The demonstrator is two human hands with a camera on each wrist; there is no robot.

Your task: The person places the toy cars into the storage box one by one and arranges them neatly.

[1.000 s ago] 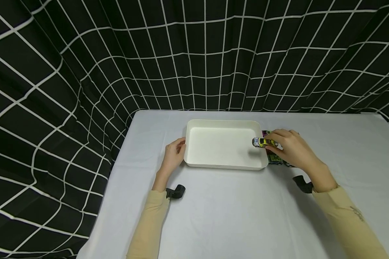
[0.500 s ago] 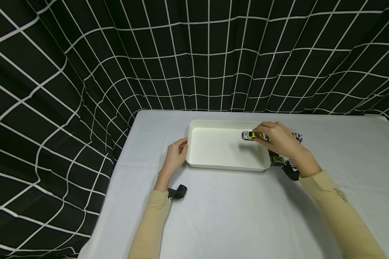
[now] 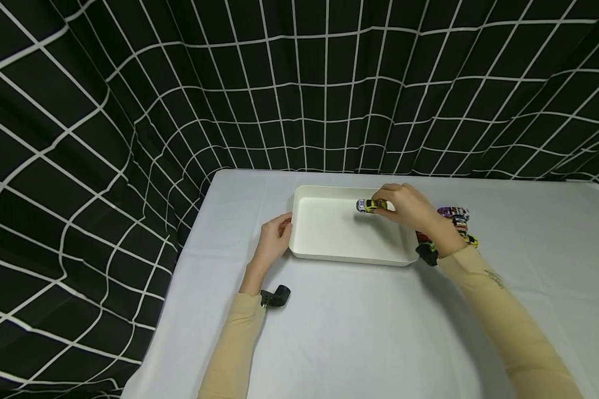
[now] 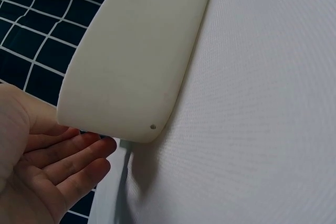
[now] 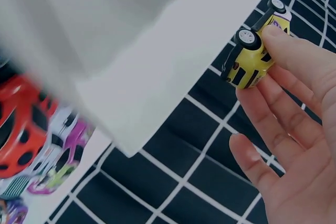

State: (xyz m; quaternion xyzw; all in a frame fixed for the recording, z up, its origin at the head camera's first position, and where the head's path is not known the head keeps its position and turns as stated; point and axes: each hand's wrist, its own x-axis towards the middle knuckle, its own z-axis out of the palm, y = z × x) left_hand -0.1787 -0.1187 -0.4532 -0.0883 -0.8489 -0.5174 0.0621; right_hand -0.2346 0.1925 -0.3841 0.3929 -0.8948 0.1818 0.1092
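My right hand point(image 3: 404, 205) pinches a yellow toy car point(image 3: 371, 205) between thumb and fingers, above the right half of the white tray point(image 3: 324, 227). The right wrist view shows the yellow car point(image 5: 252, 48) with black wheels, held at the fingertips of the hand point(image 5: 299, 114). At the tray's left side, my left hand point(image 3: 273, 238) touches the wall with relaxed fingers. In the left wrist view the left hand point(image 4: 47, 161) has its fingers loosely bent at the end wall of the tray point(image 4: 126, 66).
Several colourful toy cars point(image 3: 453, 212) lie on the white tablecloth point(image 3: 359, 321) just right of the tray, partly hidden by my right forearm. A red car point(image 5: 23, 124) stands out among them. A black curtain with white grid lines point(image 3: 309, 83) hangs behind the table.
My right hand has carried the yellow car leftward from the tray's right edge to over its interior. More of the cars on the right show now. The left hand stays at the tray's left side.
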